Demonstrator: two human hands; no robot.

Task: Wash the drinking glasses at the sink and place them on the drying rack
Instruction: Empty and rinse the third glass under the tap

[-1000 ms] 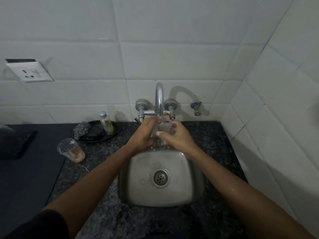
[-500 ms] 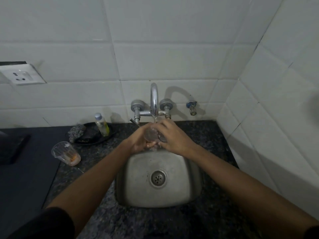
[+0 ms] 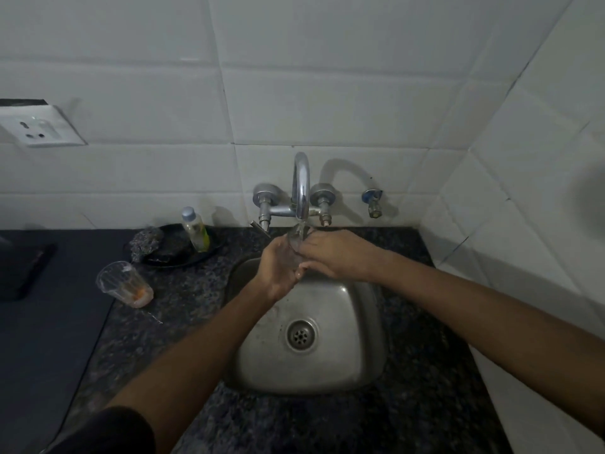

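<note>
A clear drinking glass [image 3: 295, 243] is held upright under the chrome tap [image 3: 301, 185], with water running into it. My left hand [image 3: 277, 269] grips it from the left and below. My right hand [image 3: 330, 255] wraps round it from the right, so most of the glass is hidden. Both hands are above the back edge of the steel sink [image 3: 347, 358]. A second clear glass [image 3: 123, 284] with orange residue at its bottom stands on the dark granite counter to the left. No drying rack is in view.
A black dish [image 3: 193, 257] behind the second glass holds a scrubber [image 3: 146, 241] and a small bottle of yellow liquid [image 3: 195, 228]. A dark mat [image 3: 39, 335] covers the counter's left part. White tiled walls close the back and right; a wall socket [image 3: 36, 126] sits at the upper left.
My hands have shifted round the glass under the tap; the left hand now sits lower, beneath it. The view has moved slightly. The second glass has not moved.
</note>
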